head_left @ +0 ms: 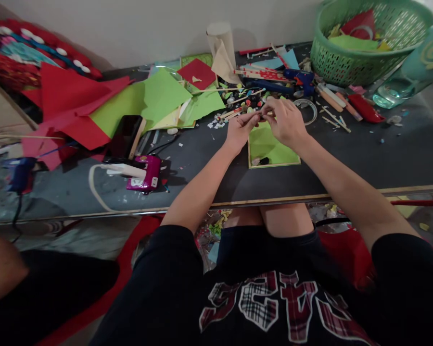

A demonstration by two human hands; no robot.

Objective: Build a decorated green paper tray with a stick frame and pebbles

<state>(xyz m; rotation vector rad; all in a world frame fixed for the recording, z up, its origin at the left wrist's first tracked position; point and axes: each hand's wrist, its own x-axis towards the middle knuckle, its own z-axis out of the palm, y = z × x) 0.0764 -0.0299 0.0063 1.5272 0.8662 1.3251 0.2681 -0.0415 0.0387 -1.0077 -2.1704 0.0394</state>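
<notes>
My left hand [241, 129] and my right hand [286, 121] meet above the far edge of a light green framed panel [274, 146]. Fingers of both hands are pinched together around something small that they mostly hide; its kind cannot be made out. On the panel's near left corner lie a black pebble [264, 161] and a paler pebble [255, 162]. Just beyond my fingers spreads a litter of small coloured stones and bits [243, 103]. To the right of my right hand rests a roll of clear tape [306, 111].
Red paper [75, 105] and green paper [166, 98] cover the left side, near a black phone [124, 137] and a purple power strip [146, 173]. A blue glue gun [301, 79], green basket [350, 62] and water bottle [400, 84] stand right. Another person's arm [3, 269] shows at left.
</notes>
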